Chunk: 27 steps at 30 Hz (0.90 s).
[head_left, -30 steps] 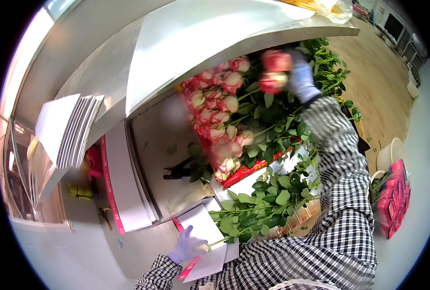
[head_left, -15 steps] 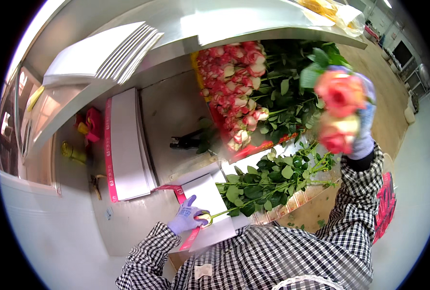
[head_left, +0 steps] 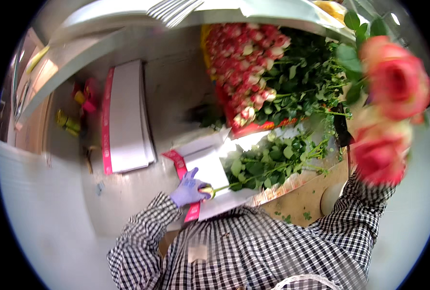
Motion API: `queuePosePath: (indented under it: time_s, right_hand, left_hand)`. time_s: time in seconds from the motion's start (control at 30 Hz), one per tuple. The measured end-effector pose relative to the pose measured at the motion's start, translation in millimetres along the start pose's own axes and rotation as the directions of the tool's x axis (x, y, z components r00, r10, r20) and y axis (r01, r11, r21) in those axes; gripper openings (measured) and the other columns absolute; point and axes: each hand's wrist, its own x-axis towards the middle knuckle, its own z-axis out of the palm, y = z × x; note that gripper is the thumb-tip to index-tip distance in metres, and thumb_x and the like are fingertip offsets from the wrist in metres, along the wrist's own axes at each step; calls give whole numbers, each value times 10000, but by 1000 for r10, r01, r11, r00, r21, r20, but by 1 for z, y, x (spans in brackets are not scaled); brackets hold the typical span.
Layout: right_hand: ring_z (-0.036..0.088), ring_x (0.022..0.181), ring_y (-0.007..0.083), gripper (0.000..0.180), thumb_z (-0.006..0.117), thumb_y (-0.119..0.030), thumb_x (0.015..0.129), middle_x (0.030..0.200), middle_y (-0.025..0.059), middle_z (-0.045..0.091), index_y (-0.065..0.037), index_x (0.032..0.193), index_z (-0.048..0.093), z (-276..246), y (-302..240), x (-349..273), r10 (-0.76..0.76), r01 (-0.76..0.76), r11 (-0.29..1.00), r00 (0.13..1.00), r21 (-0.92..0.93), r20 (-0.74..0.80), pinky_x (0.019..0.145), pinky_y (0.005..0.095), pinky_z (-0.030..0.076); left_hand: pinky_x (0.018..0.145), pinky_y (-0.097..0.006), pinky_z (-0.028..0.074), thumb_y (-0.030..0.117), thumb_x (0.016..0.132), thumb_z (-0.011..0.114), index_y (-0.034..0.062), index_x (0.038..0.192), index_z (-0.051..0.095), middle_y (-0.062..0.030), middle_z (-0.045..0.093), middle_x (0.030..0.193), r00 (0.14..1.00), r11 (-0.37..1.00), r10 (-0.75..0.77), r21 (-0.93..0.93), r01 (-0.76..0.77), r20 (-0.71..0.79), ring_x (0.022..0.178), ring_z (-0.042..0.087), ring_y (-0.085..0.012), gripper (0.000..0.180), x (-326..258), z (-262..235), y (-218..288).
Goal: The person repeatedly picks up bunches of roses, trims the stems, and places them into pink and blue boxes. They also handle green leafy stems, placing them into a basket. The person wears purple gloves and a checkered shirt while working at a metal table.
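My left hand [head_left: 188, 190], in a purple glove, holds a pale rose [head_left: 207, 192] by its bloom over a white paper sheet [head_left: 205, 164] with pink edging. The rose's stem points right, toward leafy stems [head_left: 268, 166] lying beside the sheet. Raised at the right, close to the camera, are two red and cream roses [head_left: 396, 82], blurred and one above the other. My right sleeve [head_left: 375, 193] leads up behind them. The blooms hide nearly all of my right hand, which holds them up.
Many red and white roses [head_left: 246, 63] lie in a bunch at the far middle, stems rightward. A stack of white sheets [head_left: 123, 116] with a pink edge lies left. A metal shelf [head_left: 268, 17] crosses the far side. Green and pink objects [head_left: 67, 122] sit at the far left.
The two roses in my right hand have come nearer the camera and further right, now covering the hand. My left hand stays on its rose. The whole view has shifted slightly.
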Motion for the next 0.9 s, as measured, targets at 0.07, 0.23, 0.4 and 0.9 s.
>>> queuePosePath:
  time_s: [0.07, 0.23, 0.4, 0.9]
  right_hand:
    - [657, 782, 153, 295, 659, -142, 840, 1014, 68, 680, -50, 1119, 628, 62, -61, -8, -164, 148, 985, 964, 87, 208, 675, 297, 551]
    - [612, 667, 205, 522, 599, -107, 766, 1031, 84, 552, -121, 1277, 497, 201, -174, -136, -208, 169, 977, 608, 130, 766, 598, 339, 481]
    - [601, 996, 343, 544, 648, -178, 825, 1245, 174, 522, -97, 1338, 486, 263, -175, -192, -223, -681, 455, 536, 573, 814, 859, 386, 494]
    - [586, 943, 246, 273, 626, -285, 838, 982, 65, 596, -163, 1083, 627, 272, -192, -234, -428, -165, 724, 654, 670, 624, 837, 390, 448]
  left_hand:
    - [1124, -516, 225, 445, 754, 713, 222, 1164, 696, -117, 627, 1232, 993, 997, -79, 1, 80, -91, 1358, 275, -438, 468, -27, 10, -13]
    - [1122, -509, 213, 429, 746, 703, 233, 1124, 675, -82, 570, 1282, 937, 928, 64, -325, -182, -342, 1353, 293, -397, 427, 1, 58, -50]
    - [1125, -494, 248, 558, 762, 674, 160, 1229, 646, -157, 517, 1293, 970, 998, 59, 12, -58, -236, 1294, 346, -388, 614, -16, 22, -17]
    - [969, -429, 368, 535, 643, 773, 253, 1193, 654, -28, 643, 1028, 909, 994, -30, 82, 71, -415, 1056, 534, -263, 629, -25, 10, -15]
